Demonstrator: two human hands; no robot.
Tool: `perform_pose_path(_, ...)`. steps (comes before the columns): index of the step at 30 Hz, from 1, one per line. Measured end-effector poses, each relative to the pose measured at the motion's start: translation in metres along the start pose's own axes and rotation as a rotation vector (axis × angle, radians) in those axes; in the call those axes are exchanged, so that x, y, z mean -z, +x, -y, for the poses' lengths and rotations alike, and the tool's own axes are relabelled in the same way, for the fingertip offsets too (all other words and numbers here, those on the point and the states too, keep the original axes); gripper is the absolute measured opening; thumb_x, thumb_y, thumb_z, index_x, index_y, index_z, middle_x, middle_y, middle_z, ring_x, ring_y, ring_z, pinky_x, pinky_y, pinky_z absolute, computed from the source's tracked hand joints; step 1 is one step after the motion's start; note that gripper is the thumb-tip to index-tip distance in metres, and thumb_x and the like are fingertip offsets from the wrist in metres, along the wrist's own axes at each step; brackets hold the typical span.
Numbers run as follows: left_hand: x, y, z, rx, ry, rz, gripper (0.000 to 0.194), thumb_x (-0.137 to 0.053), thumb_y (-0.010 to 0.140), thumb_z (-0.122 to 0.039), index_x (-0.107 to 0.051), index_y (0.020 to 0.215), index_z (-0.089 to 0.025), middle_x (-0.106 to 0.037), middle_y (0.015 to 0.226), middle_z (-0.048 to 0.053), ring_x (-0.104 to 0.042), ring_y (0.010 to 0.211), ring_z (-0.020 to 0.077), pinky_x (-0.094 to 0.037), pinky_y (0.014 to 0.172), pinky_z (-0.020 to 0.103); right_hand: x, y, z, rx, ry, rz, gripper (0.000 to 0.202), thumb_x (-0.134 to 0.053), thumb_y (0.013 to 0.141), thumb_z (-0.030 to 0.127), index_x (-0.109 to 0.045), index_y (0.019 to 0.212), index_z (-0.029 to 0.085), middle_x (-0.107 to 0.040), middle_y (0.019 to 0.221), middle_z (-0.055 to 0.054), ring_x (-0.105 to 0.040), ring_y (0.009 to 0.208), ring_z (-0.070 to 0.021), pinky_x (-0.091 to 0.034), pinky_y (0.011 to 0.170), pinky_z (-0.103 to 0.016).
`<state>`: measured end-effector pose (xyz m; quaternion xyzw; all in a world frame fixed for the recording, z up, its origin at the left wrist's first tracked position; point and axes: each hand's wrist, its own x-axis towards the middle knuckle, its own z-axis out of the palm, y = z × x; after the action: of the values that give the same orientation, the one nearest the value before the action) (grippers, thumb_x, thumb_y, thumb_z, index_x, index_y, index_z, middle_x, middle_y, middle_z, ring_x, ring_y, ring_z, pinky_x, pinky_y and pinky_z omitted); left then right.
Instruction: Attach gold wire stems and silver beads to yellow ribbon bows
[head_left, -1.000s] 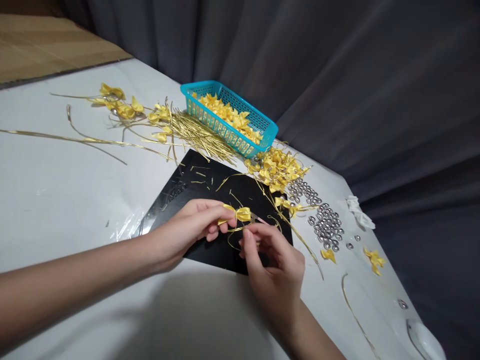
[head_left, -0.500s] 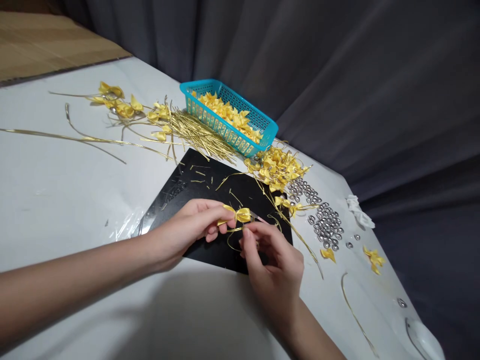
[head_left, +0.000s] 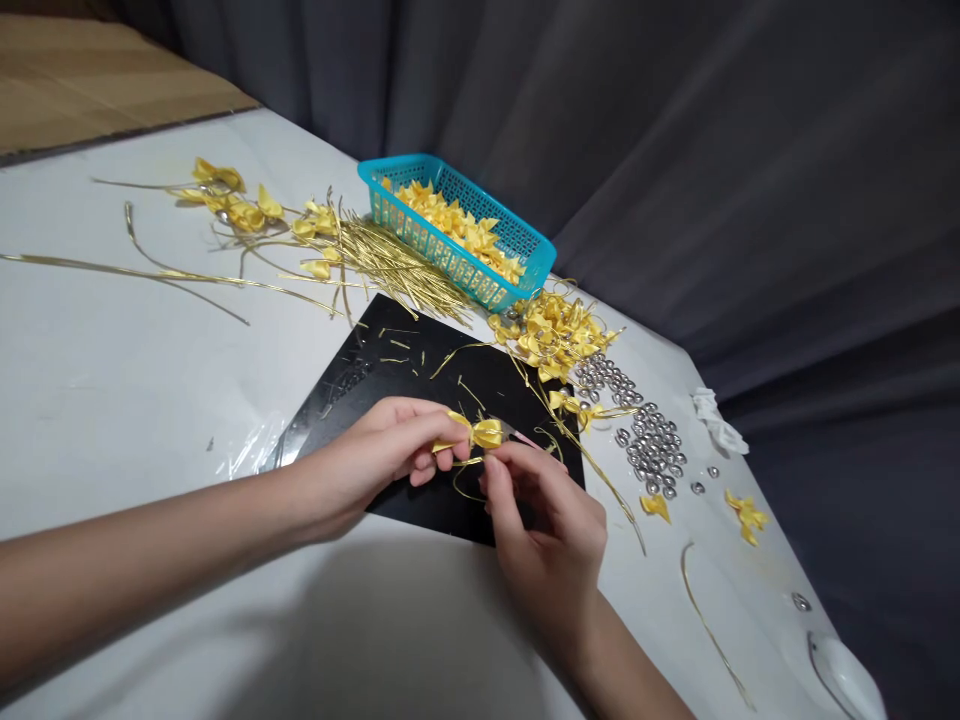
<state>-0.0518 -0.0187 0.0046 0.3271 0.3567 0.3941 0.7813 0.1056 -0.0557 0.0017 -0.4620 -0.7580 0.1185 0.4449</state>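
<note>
Over a black board (head_left: 450,520), my left hand (head_left: 397,440) pinches the left side of a yellow ribbon bow (head_left: 488,433) between thumb and fingers. My right hand (head_left: 544,510) is closed just below and to the right of the bow, thumb against forefinger on a thin gold cord (head_left: 469,462). A loop of this cord hangs beneath the bow, partly covered by the fingers. Something thin and pinkish sticks out behind my right forefinger; its kind is not clear. Short gold cord clippings (head_left: 394,360) lie on the board.
Behind the board stands a turquoise basket (head_left: 540,262) of yellow ribbon pieces, beside a bundle of gold cords (head_left: 397,270). Finished-looking bows (head_left: 559,335) are heaped at its right, near silver beads (head_left: 654,450). More corded bows (head_left: 240,210) lie at left. A dark curtain (head_left: 675,180) hangs behind.
Both hands stay almost in place, still holding the bow and cord. The whole view has shifted very slightly; nothing else has visibly moved.
</note>
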Motion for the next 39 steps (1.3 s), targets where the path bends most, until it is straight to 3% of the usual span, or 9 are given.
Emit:
perform_pose_path(7, 0.0005, -0.0012, -0.0021, 0.119, -0.149, 0.015, 0.017, -0.061, 0.072, -0.013, -0.066, 0.055, -0.013, -0.056, 0.056, -0.003, -0.044, 0.048, 0.0026, -0.035, 0.043, 0.009, 0.0031, 0.0013, 0.0043, -0.011, 0.000, 0.005, 0.019, -0.056, 0.080, 0.002, -0.057, 0.090, 0.018, -0.061, 0.071, 0.002, -0.053, 0.054, -0.0049, -0.045, 0.050, -0.016)
perform_pose_path(18, 0.0005, -0.0011, -0.0036, 0.175, -0.237, 0.052, 0.017, -0.060, 0.074, -0.010, -0.069, 0.059, -0.014, -0.060, 0.059, -0.002, -0.050, 0.052, 0.0029, -0.040, 0.043, 0.007, 0.0058, 0.0006, 0.0068, -0.020, -0.002, -0.009, 0.019, -0.055, 0.080, 0.002, -0.058, 0.090, 0.018, -0.058, 0.067, 0.003, -0.051, 0.051, -0.0050, -0.041, 0.047, -0.017)
perform_pose_path(25, 0.0013, -0.0012, -0.0024, 0.148, -0.165, 0.095, 0.016, -0.062, 0.074, -0.015, -0.067, 0.059, -0.013, -0.058, 0.058, -0.002, -0.047, 0.050, 0.0032, -0.039, 0.044, 0.008, 0.0074, 0.0028, 0.0082, -0.047, 0.020, 0.028, 0.014, -0.054, 0.081, 0.003, -0.057, 0.085, 0.016, -0.057, 0.065, 0.002, -0.049, 0.050, -0.0049, -0.039, 0.046, -0.017)
perform_pose_path(39, 0.0030, -0.0029, -0.0057, 0.192, -0.163, 0.075, 0.011, -0.065, 0.072, -0.016, -0.067, 0.062, -0.013, -0.058, 0.062, 0.000, -0.047, 0.055, 0.0053, -0.039, 0.049, 0.013, 0.0089, 0.0031, 0.0073, -0.070, -0.004, 0.059, 0.012, -0.053, 0.081, 0.006, -0.058, 0.085, 0.017, -0.050, 0.060, 0.004, -0.036, 0.045, -0.0058, -0.032, 0.043, -0.020)
